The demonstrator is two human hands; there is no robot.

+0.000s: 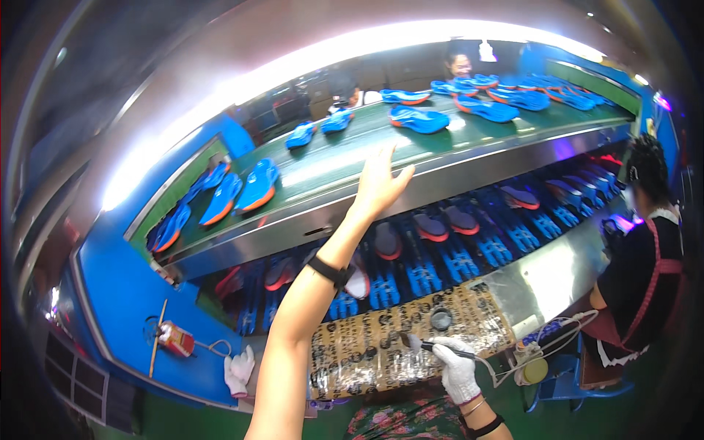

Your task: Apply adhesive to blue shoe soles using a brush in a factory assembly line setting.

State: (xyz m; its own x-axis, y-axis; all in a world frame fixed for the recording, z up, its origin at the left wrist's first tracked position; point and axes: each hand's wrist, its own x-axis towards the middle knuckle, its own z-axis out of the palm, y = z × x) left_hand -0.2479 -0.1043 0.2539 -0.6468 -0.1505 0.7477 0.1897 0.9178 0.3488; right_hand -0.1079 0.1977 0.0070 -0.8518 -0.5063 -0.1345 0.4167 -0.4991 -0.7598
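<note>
My bare left hand (381, 183) is stretched out over the near edge of the green conveyor belt (330, 161), fingers apart and holding nothing. Blue shoe soles with orange edges (419, 119) lie on the belt beyond it. In a white knitted glove, my right hand (456, 367) grips a brush (412, 341) with dark bristles and a dark handle. A pale hose or cord (499, 380) trails from the handle's end. The brush is over a bench top covered in brown printed tape (367, 345), near a small round dish (441, 318).
Below the belt, a lower line of blue racks (424, 279) carries dark, red-edged shoe parts (387, 240). A white glove (239, 370) and a red-and-white container (176, 339) lie at left. A co-worker (642, 271) sits close on the right; another person (460, 66) is behind the belt.
</note>
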